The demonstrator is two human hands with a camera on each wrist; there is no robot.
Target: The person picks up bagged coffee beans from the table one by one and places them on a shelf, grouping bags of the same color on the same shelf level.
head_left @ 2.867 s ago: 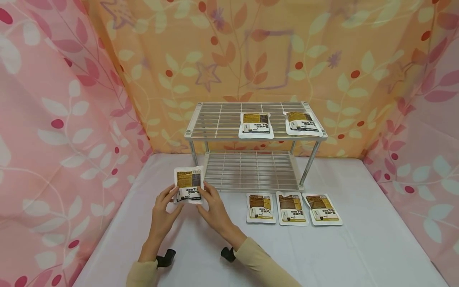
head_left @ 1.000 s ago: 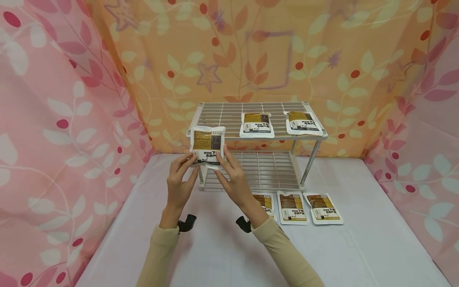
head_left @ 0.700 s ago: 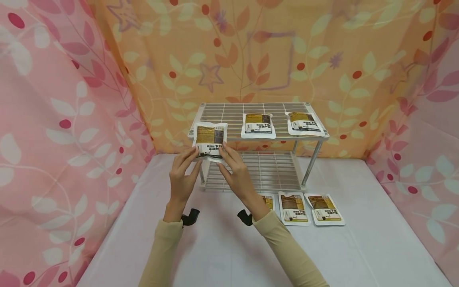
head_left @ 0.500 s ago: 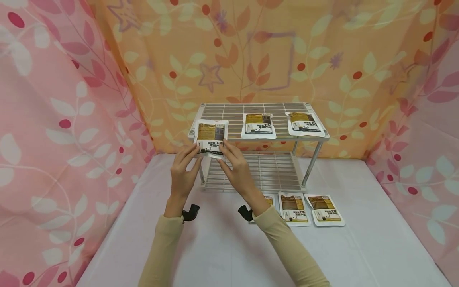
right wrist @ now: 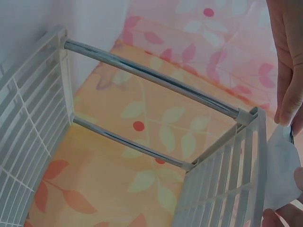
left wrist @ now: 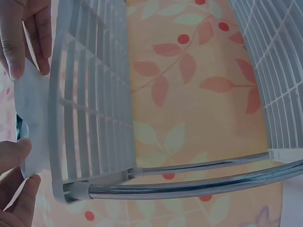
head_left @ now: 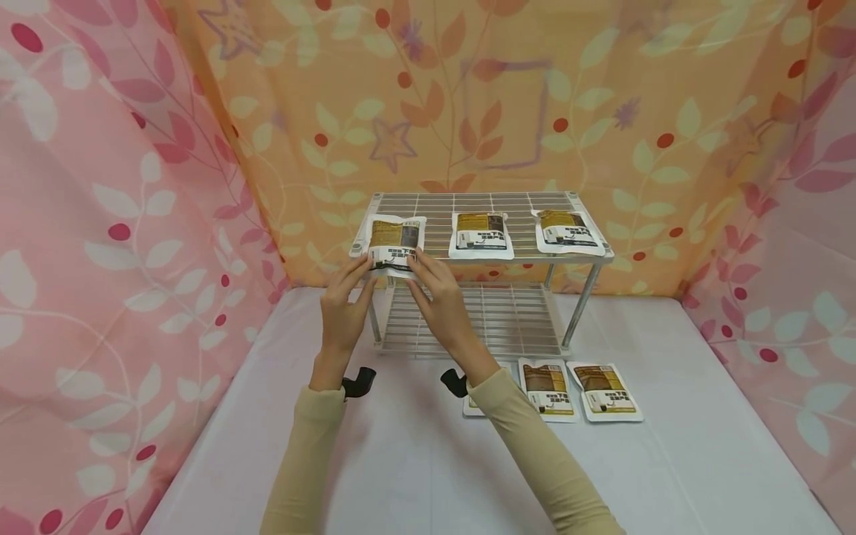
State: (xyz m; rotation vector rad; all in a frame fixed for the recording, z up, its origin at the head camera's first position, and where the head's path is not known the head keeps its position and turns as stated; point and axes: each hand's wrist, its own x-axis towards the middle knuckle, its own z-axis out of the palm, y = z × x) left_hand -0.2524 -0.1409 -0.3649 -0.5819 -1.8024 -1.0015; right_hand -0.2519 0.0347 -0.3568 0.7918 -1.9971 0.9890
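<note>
A white food pouch (head_left: 396,239) with a brown and yellow label is pinched at its lower corners, my left hand (head_left: 344,305) on one side and my right hand (head_left: 438,303) on the other. It is at the front left of the wire rack's top shelf (head_left: 431,223). In both wrist views the pale back of the pouch (left wrist: 35,113) (right wrist: 280,172) shows close against the shelf edge; whether it bears its full weight there I cannot tell. Two similar pouches, one in the middle (head_left: 481,236) and one at the right (head_left: 568,232), lie on the same shelf.
The rack's lower shelf (head_left: 481,319) stands on the white table (head_left: 401,461). In front of it lie a middle pouch (head_left: 548,390) and a right pouch (head_left: 605,391), with a third pouch (head_left: 473,407) mostly hidden by my right arm. Metal posts (head_left: 580,305) join the shelves.
Both hands have carried the pouch up and forward from low at the left of the rack to the top shelf's front left. Over the last half second it moved slightly farther back.
</note>
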